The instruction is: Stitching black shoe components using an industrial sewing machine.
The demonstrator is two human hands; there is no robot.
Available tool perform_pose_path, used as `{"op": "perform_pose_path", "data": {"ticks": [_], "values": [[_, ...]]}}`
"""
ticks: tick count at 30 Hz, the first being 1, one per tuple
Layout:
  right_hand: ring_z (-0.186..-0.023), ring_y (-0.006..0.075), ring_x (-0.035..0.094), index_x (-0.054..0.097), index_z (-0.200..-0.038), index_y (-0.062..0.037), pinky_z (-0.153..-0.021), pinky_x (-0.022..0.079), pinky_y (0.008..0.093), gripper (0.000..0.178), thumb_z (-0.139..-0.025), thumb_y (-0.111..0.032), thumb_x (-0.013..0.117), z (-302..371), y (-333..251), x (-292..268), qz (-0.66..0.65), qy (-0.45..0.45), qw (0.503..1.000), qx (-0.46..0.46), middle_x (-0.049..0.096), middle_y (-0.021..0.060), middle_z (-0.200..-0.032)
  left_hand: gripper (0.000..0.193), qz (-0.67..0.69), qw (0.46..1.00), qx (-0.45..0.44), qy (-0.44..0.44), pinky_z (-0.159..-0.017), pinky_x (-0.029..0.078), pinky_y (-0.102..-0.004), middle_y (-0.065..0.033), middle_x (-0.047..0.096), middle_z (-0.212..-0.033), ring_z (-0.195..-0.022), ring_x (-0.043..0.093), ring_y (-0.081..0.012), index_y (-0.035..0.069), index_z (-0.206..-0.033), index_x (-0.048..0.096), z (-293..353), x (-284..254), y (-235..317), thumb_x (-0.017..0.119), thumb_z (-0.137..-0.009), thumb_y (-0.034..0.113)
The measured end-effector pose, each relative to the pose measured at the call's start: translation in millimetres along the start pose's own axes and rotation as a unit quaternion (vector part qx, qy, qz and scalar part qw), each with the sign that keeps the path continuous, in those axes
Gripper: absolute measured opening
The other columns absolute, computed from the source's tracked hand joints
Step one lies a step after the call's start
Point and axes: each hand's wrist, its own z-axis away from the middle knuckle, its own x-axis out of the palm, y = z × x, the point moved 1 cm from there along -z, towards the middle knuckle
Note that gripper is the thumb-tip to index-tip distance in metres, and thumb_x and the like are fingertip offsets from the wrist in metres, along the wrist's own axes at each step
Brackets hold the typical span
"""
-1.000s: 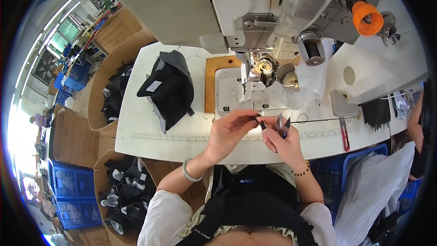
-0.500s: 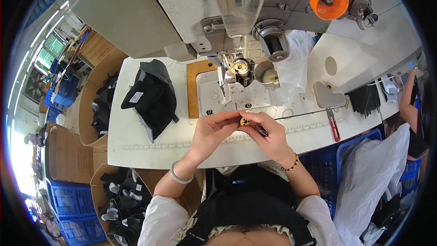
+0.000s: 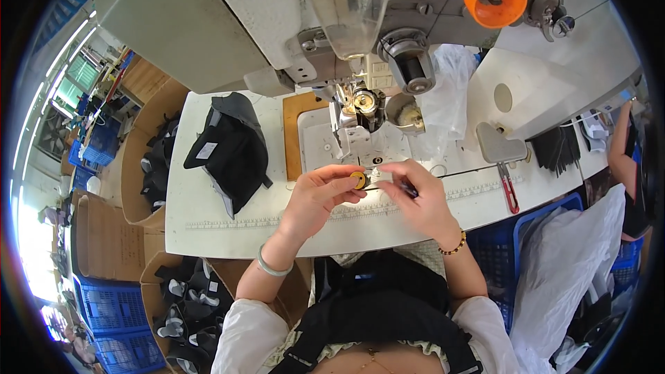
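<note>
My left hand pinches a small round yellow piece with dark markings, which looks like a bobbin, between thumb and fingers. Just to its right, my right hand is closed, with a small dark object showing among its fingers, too little of it to name. A white wisp lies between the two hands; I cannot tell whether it is thread or lint. Both hands are above the front of the white table, before the sewing machine's needle area. A black-and-grey sewn fabric piece lies on the left.
A printed ruler strip runs along the table. Red-handled snips lie at right by a grey plate. Cardboard boxes of black pieces stand left. A blue crate is on the right, near another person's arm.
My hands have drawn slightly apart, the right one shifting right. The yellow piece has moved a little left, staying in my left fingers, and the white wisp shows between the hands.
</note>
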Motion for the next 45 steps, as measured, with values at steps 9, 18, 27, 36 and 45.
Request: {"op": "perform_pose_path", "data": {"ticks": [9,18,27,36,45], "values": [[-0.055,0.0165,0.056,0.060,-0.095,-0.0045,-0.050,0.043,0.0245,0.025,-0.071,0.004,0.062,-4,4,7,0.110,0.060,0.985,-0.120,0.059,0.0068,-0.070,0.028,0.007,0.999,-0.014,-0.033,-0.068,0.047,-0.0224,-0.0086,0.063,-0.088,-0.074,0.058,-0.0119,-0.008,-0.110,0.057,1,1,-3,0.057,-0.085,0.004],[-0.058,0.0219,0.060,0.055,-0.097,-0.0060,-0.052,0.047,0.0294,0.032,-0.067,0.004,0.059,2,6,22,0.134,0.079,0.982,-0.107,0.062,0.0068,-0.074,0.025,-0.072,0.989,0.119,-0.042,-0.072,0.043,-0.0239,-0.0059,0.058,-0.093,-0.078,0.053,-0.0111,-0.005,-0.110,0.059,7,0,-10,0.053,-0.086,0.001],[-0.068,0.0076,0.053,0.056,-0.091,-0.0039,-0.062,0.045,0.0261,0.010,-0.087,-0.012,0.056,2,18,22,-0.168,0.020,0.986,0.006,0.057,0.0037,-0.073,0.032,-0.001,0.988,0.152,0.018,-0.085,0.044,-0.0266,-0.0150,0.058,-0.107,-0.099,0.055,-0.0179,-0.012,-0.112,0.052,-6,-39,-37,0.052,-0.086,0.006],[-0.062,0.0302,0.060,0.049,-0.084,-0.0046,-0.053,0.046,0.0380,0.015,-0.072,-0.007,0.059,31,8,9,0.134,0.090,0.978,-0.130,0.061,0.0074,-0.069,0.020,-0.284,0.944,0.170,-0.010,-0.078,0.044,-0.0304,-0.0190,0.061,-0.097,-0.086,0.055,-0.0273,-0.002,-0.102,0.061,6,4,-29,0.055,-0.088,0.009],[-0.063,0.0298,0.060,0.046,-0.087,-0.0040,-0.055,0.046,0.0341,0.020,-0.075,-0.006,0.061,28,10,18,0.027,0.108,0.991,-0.078,0.061,0.0082,-0.069,0.018,-0.056,0.979,0.194,-0.013,-0.071,0.039,-0.0306,-0.0089,0.050,-0.079,-0.075,0.044,-0.0184,-0.004,-0.084,0.057,9,19,-28,0.053,-0.089,0.012]]}}
